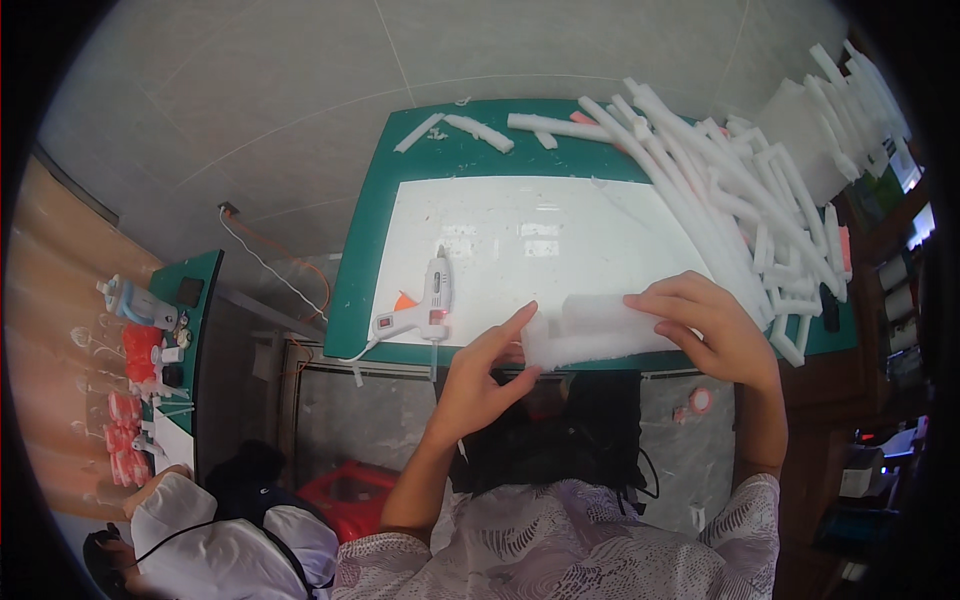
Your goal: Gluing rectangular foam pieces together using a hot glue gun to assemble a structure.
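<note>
Both of my hands hold a white foam piece (605,340) above the table's front edge. It looks like a block with a raised part, and a gap shows near its left end. My left hand (482,378) grips the left end between thumb and fingers. At the other end, my right hand (708,328) has its fingertips on the top and side of the foam. A white hot glue gun (437,295) rests to the left of my left hand, nozzle pointing away from me and a glue stick protruding from its back.
Under the glue gun lies a white board (520,225) on a green table (362,215). Foam strips (690,170) are heaped at the right, with a few shorter foam strips (478,132) along the far edge. A power cord (270,255) runs at the left. Another person (215,530) sits at lower left.
</note>
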`<state>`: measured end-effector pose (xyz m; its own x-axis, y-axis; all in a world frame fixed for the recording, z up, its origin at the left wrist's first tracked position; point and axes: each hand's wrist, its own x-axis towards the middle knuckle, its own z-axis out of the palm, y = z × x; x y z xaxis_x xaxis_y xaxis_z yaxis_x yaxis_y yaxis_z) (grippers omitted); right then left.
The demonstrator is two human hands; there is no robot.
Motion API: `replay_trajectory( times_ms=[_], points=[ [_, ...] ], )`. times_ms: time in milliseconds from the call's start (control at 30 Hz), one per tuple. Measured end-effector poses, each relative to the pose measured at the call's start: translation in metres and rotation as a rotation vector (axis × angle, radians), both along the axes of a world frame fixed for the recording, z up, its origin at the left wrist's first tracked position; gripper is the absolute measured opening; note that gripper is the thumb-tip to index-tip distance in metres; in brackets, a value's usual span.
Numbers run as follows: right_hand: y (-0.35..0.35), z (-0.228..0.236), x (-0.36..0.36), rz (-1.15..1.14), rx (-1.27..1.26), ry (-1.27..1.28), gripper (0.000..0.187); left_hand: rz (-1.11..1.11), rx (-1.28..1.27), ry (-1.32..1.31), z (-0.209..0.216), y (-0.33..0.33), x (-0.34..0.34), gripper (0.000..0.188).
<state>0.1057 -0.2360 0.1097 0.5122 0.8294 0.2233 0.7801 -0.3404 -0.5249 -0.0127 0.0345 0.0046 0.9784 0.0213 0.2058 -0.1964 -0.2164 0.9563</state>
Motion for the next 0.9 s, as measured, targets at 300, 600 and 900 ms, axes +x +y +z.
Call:
replay_trajectory(
  times_ms=[300,600,900],
  points=[
    [0.006,-0.010,0.009,-0.058,-0.043,0.012,0.039,0.063,0.055,0.011,-0.020,0.008,0.015,0.066],
    [0.009,-0.014,0.009,-0.062,-0.048,0.055,0.040,0.058,-0.017,0.092,-0.035,0.007,0.018,0.060],
    [0.006,-0.016,0.011,-0.078,-0.024,0.050,0.041,-0.038,-0.135,0.151,-0.036,0.014,0.018,0.055]
  ],
)
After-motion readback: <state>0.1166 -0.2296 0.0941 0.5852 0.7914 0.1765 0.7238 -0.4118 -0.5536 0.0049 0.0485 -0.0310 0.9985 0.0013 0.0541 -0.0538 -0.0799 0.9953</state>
